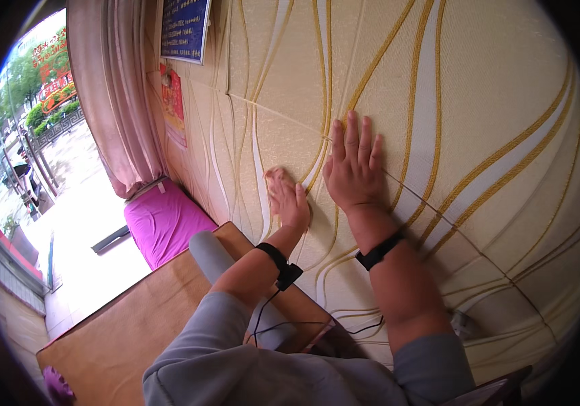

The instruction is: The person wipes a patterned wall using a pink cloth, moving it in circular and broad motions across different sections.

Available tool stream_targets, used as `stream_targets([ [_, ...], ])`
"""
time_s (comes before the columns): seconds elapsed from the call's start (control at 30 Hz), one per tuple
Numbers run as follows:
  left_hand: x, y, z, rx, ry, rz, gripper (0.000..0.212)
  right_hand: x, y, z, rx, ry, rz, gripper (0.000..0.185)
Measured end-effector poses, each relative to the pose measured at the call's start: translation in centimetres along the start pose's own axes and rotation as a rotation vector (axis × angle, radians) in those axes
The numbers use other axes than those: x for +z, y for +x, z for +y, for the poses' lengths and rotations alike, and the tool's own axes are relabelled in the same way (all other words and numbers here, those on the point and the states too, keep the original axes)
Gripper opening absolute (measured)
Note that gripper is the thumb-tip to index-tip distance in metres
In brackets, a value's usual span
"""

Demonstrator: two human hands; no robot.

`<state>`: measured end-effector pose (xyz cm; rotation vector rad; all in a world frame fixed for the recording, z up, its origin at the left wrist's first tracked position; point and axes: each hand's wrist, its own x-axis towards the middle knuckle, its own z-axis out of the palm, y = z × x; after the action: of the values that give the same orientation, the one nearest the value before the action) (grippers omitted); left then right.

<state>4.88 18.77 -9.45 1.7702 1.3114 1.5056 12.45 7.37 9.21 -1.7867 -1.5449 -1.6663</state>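
Note:
My right hand (355, 170) rests palm-down on a patterned wall covering (472, 127), cream with gold and white wavy bands. Its fingers point up the wall, slightly apart, and nothing shows in its grasp. A thin seam in the covering passes behind this hand. Lower and to the left, my left hand (288, 200) is at the same wall, its thumb side towards the right hand. Its fingers are blurred, and I cannot tell whether they hold anything. Black bands circle both wrists; the left one (275, 256) carries a small box with a black cable (258, 319).
Below me stands a brown-topped table or bed (132, 309) with a grey bolster (209, 254). A magenta-covered piece (170, 221) stands beyond it, near a pink curtain (117, 101) and glass front. A blue framed sign (184, 30) with writing hangs above a red poster (172, 101).

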Motion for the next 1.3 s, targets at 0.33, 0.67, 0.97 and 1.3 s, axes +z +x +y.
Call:
stream_targets([
  [0.33, -2.8, 14.7, 2.2, 0.172, -0.315, 0.233, 0.069, -0.4, 0.2, 0.1, -0.008, 0.018, -0.030, 0.063],
  [0.67, 2.0, 1.7, -9.6, 0.095, -0.084, 0.186, 0.061, -0.1, 0.5, -0.6, -0.001, 0.022, 0.022, 0.063],
  [0.97, -0.5, -1.4, 2.6, 0.476, -0.215, 0.049, 0.055, 0.3, 0.1, -0.5, -0.013, -0.045, 0.035, 0.063],
  [1.3, 4.5, -4.9, -11.0, -0.042, -0.174, 0.139, 0.059, -0.4, 0.5, -0.6, -0.030, 0.019, 0.042, 0.058],
])
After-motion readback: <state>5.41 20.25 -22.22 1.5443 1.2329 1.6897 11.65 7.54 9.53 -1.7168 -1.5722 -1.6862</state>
